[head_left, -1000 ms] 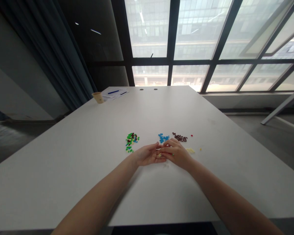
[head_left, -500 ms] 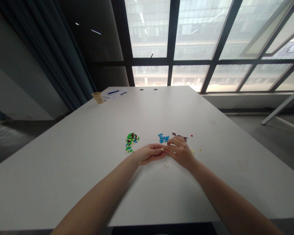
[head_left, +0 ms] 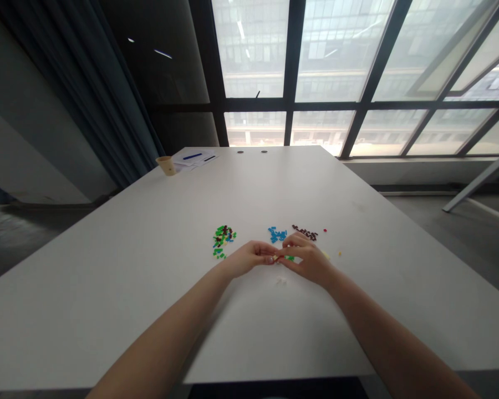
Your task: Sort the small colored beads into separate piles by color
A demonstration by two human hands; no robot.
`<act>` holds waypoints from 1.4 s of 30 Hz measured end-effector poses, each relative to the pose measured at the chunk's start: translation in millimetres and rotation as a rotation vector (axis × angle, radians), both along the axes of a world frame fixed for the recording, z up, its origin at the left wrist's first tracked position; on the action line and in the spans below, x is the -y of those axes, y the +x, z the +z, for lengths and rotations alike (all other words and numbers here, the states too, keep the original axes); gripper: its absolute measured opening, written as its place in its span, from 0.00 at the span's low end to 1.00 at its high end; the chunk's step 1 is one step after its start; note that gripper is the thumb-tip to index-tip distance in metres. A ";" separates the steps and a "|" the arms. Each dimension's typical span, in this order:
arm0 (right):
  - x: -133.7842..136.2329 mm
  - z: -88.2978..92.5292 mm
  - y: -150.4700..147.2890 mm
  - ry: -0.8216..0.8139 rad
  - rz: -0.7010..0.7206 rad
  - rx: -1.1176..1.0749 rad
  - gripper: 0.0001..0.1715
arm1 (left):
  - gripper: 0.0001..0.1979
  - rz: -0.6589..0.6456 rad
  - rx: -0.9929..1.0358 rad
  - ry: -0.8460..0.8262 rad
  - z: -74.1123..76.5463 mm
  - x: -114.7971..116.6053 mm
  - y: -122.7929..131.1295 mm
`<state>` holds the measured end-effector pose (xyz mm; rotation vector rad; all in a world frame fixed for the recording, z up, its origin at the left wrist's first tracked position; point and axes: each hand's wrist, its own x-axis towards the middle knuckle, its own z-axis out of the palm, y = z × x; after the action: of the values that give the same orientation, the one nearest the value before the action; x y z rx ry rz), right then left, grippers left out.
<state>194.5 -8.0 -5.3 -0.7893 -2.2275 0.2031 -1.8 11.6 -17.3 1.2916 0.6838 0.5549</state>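
Reference point: the pale yellow piece (head_left: 275,258), located between the fingertips of both hands, above the desk (head_left: 249,327). Mixed pile (head_left: 223,237): 10 o'clock from the piece. Left hand (head_left: 246,260): 9 o'clock; its fingers are narrow, pinching the piece. Neither hand is clearly nearer; the piece's long axis is too small to determine. Blue pieces (head_left: 277,235): 12 o'clock. Green pieces (head_left: 290,257): 3 o'clock, by the right hand (head_left: 310,261). That hand's fingers are narrow at the piece's 3 o'clock side; grip or mere contact cannot be determined.
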 end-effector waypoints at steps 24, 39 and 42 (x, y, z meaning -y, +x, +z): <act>-25.3 -1.4 95.1 -0.781 -0.725 0.444 0.05 | 0.20 0.337 -0.147 0.000 4.5 -12.0 -23.3; -30.1 -0.7 96.7 -0.795 -0.580 0.385 0.13 | 0.13 1.097 -0.434 0.363 -10.9 -58.8 -96.5; -31.2 3.0 93.6 -0.713 -0.644 0.326 0.14 | 0.15 0.996 -0.752 0.601 -24.4 -60.7 -101.0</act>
<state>288.1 23.2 -2.3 -1.9924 -2.0471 0.5957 -102.8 72.3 -41.7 1.6812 1.9427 1.1463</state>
